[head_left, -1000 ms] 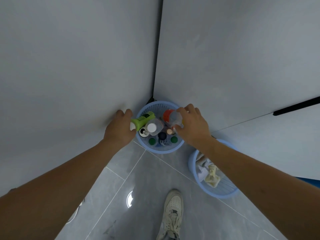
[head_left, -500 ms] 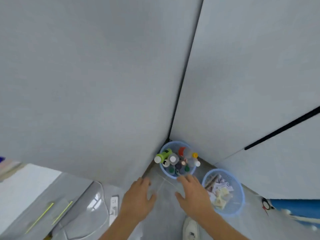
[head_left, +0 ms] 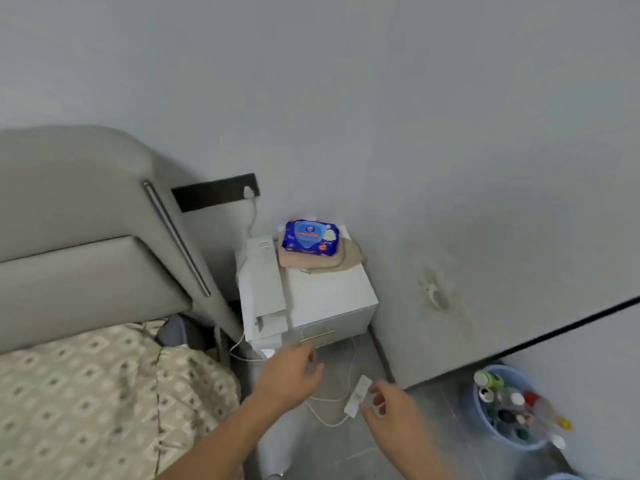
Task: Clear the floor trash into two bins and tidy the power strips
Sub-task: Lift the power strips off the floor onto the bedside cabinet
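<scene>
A white power strip (head_left: pixel 358 395) lies on the grey floor in front of the nightstand, its thin white cable (head_left: pixel 325 419) looping away to the left. My right hand (head_left: pixel 389 408) hovers just right of the strip, fingers loosely bent, holding nothing. My left hand (head_left: pixel 291 374) is up and to the left of it, relaxed and empty. A second long white power strip (head_left: pixel 265 275) lies on the nightstand top, plugged into a dark wall panel (head_left: pixel 214 192). The blue bin (head_left: pixel 510 407) at the right is full of bottles and cans.
A white nightstand (head_left: pixel 332 299) carries a blue wipes pack (head_left: pixel 310 237) on a folded beige cloth. The bed with its grey headboard (head_left: pixel 86 237) and patterned cover fills the left. A second blue bin's rim (head_left: pixel 561 476) shows at the bottom right corner.
My view has swung left from the corner bins to the nightstand and bed. Both hands have left the bottle bin and now hover over the floor power strip.
</scene>
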Demonstrator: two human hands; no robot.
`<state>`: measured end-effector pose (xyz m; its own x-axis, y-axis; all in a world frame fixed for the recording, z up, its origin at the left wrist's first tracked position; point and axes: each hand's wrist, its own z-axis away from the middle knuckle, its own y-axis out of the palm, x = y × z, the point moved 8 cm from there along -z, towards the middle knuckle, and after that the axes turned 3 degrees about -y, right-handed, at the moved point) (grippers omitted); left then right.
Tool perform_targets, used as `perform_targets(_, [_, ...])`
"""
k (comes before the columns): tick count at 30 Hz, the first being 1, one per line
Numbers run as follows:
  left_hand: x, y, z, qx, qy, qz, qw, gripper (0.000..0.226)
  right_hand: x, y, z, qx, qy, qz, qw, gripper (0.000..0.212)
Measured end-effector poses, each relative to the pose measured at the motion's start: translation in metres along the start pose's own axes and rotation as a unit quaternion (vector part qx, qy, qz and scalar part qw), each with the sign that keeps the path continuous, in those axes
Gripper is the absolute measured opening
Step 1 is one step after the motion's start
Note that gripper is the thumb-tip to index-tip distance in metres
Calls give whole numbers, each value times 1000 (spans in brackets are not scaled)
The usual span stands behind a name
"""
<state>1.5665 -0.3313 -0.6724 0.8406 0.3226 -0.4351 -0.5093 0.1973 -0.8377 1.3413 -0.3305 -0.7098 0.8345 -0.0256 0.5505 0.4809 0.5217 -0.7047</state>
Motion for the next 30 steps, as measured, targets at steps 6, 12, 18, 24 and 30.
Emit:
perform_targets(6, [162,-35,-25,-83,-134,68,985,28,114,56,-89,10,-78,28,996,31])
perform_targets(12, [251,-17,-102,-93,-165,66,980,37,196,124,-211,-16,-136,43,990,56])
perform_targets(18, [299,49,-159,-51,-178,87,979,48,231,185,-303,-68,-121,109,984,89])
perform_targets(24, [307,82,-172,-61,-163,110,979,51,212,206,-323,-94,-115,119,982,92])
perform_targets(30, [285,80,-185,-46,-154,106,981,52,194,177,-301,-119,-154,122,973,89])
